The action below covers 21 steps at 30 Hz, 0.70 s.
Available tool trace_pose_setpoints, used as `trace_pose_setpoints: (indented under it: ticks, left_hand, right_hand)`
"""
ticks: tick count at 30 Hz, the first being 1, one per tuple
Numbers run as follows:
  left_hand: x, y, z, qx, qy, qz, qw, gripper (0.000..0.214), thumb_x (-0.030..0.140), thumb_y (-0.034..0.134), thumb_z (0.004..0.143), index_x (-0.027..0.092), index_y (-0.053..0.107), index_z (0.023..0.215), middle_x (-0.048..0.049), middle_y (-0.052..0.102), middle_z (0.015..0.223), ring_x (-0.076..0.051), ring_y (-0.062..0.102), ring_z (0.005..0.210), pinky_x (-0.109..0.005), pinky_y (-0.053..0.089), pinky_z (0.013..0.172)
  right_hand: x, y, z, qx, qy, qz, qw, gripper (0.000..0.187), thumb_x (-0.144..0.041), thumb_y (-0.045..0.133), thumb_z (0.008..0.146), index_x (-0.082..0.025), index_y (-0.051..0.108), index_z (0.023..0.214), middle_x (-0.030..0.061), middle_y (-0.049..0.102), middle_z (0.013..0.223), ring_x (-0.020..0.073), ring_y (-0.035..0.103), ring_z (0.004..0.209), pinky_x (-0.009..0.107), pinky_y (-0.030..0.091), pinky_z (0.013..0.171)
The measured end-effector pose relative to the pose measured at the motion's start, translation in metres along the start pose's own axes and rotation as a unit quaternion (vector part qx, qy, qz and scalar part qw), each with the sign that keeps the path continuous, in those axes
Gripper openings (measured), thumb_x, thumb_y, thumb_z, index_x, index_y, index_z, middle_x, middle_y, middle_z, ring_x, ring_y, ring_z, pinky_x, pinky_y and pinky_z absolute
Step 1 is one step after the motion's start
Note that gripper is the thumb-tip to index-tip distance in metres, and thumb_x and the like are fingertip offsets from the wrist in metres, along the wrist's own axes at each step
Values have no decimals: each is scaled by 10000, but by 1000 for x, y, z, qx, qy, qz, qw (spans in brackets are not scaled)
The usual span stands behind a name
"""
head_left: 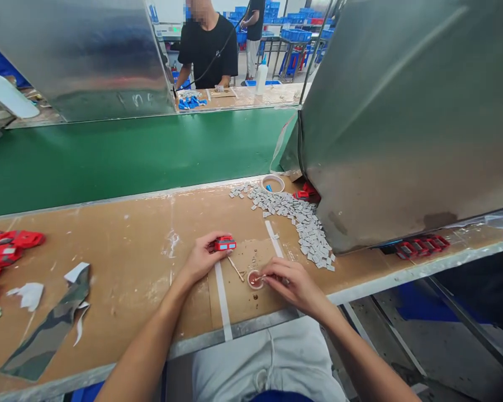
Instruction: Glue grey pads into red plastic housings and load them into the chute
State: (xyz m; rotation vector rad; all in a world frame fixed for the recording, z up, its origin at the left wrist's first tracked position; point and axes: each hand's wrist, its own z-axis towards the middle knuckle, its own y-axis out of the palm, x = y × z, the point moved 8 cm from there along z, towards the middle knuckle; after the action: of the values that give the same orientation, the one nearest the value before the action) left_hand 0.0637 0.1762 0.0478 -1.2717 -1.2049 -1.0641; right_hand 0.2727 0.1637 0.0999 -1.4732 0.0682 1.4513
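Grasping between its fingertips, the left hand [204, 255] in the head view holds the red piece [225, 243] just above the table [142, 240], left of a small cup [255, 280]. Reddish, wet-looking liquid [254, 282] lies in the cup. To its right, the right hand [291, 282] pinches a thin object [260, 277] over the cup, one end seeming to reach inside; the object is too small to name. A pale stick [236, 269] lies between the cup and the left hand, and dark drops [255, 297] dot the surface near and far of the cup.

Farther right, grey tiles [314, 234] spread in a heap. A tape roll [276, 192] lies flat at their far end, with a blue bit [269, 188] inside its ring. Red parts [4, 254] are piled at the left, beyond a camouflage strip [50, 332].

Across the green belt [129, 159] sits a co-worker [209, 50], with a small clear tub [219, 88] close by. To the right stands a white bottle [261, 78] with a blue tip; its contents cannot be told. Blue bins [295, 35] fill the far background.
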Motion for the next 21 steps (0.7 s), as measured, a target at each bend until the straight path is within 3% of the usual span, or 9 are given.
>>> trace_pose_setpoints:
  ticks: [11,15,18,21]
  left_hand:
    - [-2,0,1,-13,7,18,1000,407,352,796,726,163,705,1074,-72,747,1021,-211,705,915,-334,558,871]
    - [-2,-1,1,-10,11,17,1000,413,359,797,727,164,704,1079,-79,740,1045,-220,704,934,-348,561,885]
    - [-2,-1,1,-6,16,16,1000,397,356,784,742,161,698,1077,-84,734,1049,-221,701,944,-358,564,891]
    - [-1,0,0,-3,21,15,1000,368,348,771,756,161,693,1063,-80,737,1028,-218,704,941,-354,570,879]
  right_hand:
    - [-2,-4,-2,145,-31,46,988,90,-136,592,894,-205,619,843,38,706,816,156,674,769,257,540,703]
    - [15,-4,-7,128,45,119,984,46,-175,619,889,-207,647,869,46,719,835,160,691,767,261,553,691]
    - [28,-12,-9,137,108,214,961,30,-232,657,890,-211,641,874,37,705,823,140,680,735,226,544,642]
    - [28,-25,4,138,120,275,944,72,-256,687,887,-226,626,911,19,693,812,119,660,720,201,533,635]
